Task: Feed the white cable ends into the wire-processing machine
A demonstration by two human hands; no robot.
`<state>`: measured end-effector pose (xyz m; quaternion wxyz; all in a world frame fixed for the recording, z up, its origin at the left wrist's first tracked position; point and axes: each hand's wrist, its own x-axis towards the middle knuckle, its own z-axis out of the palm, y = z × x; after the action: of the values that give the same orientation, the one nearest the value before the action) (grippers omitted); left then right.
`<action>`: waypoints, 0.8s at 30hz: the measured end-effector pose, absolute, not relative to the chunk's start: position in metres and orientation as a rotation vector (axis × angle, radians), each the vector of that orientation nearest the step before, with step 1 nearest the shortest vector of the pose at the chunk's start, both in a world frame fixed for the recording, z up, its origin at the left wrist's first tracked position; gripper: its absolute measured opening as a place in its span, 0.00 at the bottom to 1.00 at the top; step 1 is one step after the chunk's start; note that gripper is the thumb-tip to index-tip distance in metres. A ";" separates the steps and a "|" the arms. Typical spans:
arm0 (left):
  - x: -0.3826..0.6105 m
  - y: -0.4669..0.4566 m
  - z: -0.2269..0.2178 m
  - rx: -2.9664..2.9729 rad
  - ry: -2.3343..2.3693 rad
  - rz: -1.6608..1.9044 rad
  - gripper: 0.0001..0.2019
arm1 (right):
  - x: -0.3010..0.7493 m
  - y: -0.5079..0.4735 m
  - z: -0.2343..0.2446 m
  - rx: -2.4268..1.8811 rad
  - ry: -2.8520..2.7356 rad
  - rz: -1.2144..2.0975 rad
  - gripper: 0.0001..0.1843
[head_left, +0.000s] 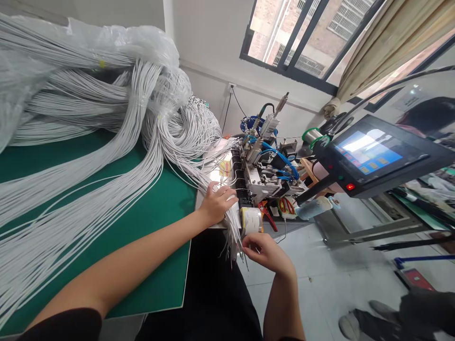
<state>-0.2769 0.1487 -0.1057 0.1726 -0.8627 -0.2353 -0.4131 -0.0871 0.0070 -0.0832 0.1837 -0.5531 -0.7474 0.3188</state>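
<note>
A thick bundle of thin white cables (232,227) runs over the pale work plate and hangs down past its front edge, loose ends downward. My left hand (217,204) lies over this bundle beside the machine's black feed track (242,182), its fingers curled on the cables. My right hand (265,252) is lower and to the right, at the hanging cable ends. Its thumb and forefinger are pinched together at the edge of the bundle, on what looks like one cable end. The fingertips are small, so the exact grip is hard to make out.
Large cable bundles (106,104), partly under clear plastic, cover the green table (174,227) at left. The machine (263,166) with blue tubes stands ahead, a control screen (373,147) to its right. A tape roll (251,220) and red-handled tool (269,217) sit near my hands. Another person's feet (362,322) show lower right.
</note>
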 end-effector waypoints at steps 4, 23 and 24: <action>-0.277 0.149 -0.105 -2.475 -0.604 -1.133 0.18 | -0.082 0.006 -0.083 -1.517 -2.007 0.903 0.06; -0.277 0.149 -0.098 -2.605 -0.300 -1.003 0.12 | -0.072 0.019 -0.091 -1.314 -1.230 0.816 0.12; -0.277 0.149 -0.098 -2.611 -0.298 -1.003 0.12 | -0.071 0.020 -0.092 -1.285 -1.166 0.789 0.11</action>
<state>-0.2769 0.1493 -0.0984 0.1638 -0.9157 -0.1047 -0.3517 -0.0710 0.0195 -0.0921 0.5792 -0.5496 -0.4986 0.3374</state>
